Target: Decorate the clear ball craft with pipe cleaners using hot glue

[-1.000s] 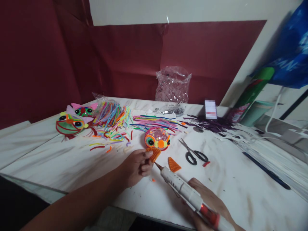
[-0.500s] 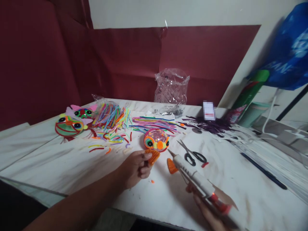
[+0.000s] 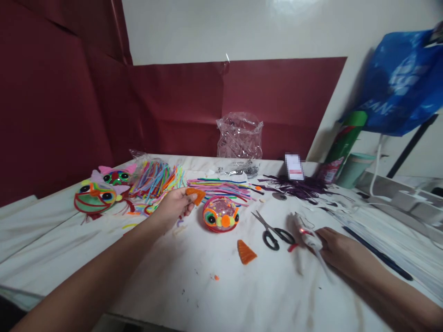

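My left hand (image 3: 177,203) pinches an orange ribbed fin piece (image 3: 196,195) just left of and above a round fish-like ornament (image 3: 221,215) with a clear dome, black eyes and an orange nose. The ornament sits on the table, apart from my hand. A second orange fin piece (image 3: 246,252) lies flat in front of it. At the right, my right hand (image 3: 332,244) is closed on a white hot glue gun (image 3: 309,237) with a small red light, low over the table; its fingers are partly hidden. Black-handled scissors (image 3: 272,230) lie open between ornament and glue gun.
Finished fish-like ornaments (image 3: 95,199) stand at the left beside a bag of coloured pipe cleaners (image 3: 155,179). More loose pipe cleaners (image 3: 221,186) lie behind the ornament. Purple strips (image 3: 301,188), a green cup (image 3: 356,169) and a black rod (image 3: 377,252) are at the right.
My right hand has carried the glue gun right and away from the ornament, lower toward the table. My left hand has moved left and back with the orange fin piece. The view has shifted slightly.
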